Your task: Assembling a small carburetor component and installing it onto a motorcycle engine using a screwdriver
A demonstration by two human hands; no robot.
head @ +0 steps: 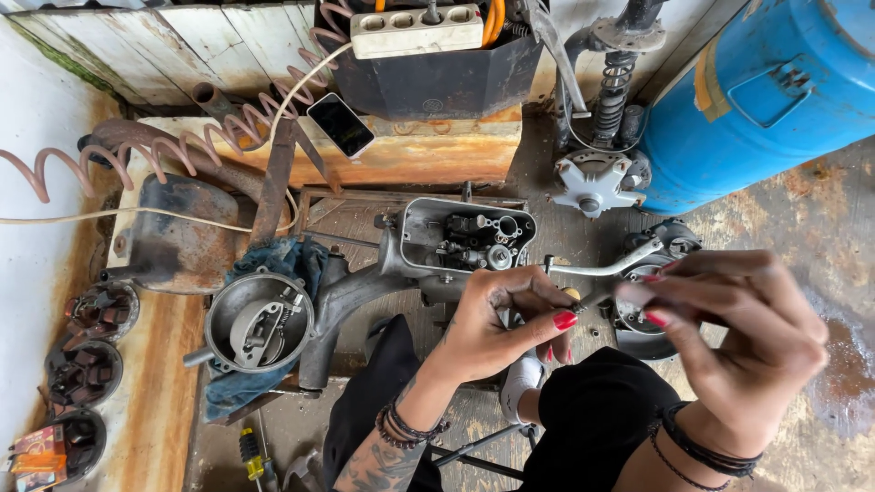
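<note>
My left hand (pixel 510 323) is closed around a small part with a yellowish tip, just in front of an open grey metal engine housing (pixel 421 228) with small fittings inside. My right hand (pixel 729 333) is blurred; its fingers pinch the end of a thin tool or part that points toward my left hand. A bent chrome lever (pixel 606 268) lies just beyond both hands. My knees in black fabric sit below.
A round metal casing (pixel 260 321) rests on a blue rag at the left. A phone (pixel 340 124) lies on the rusty bench, a power strip (pixel 416 30) above. Blue tank (pixel 756 100) at right, coiled hose (pixel 137 150) at left, screwdriver (pixel 255 460) on the floor.
</note>
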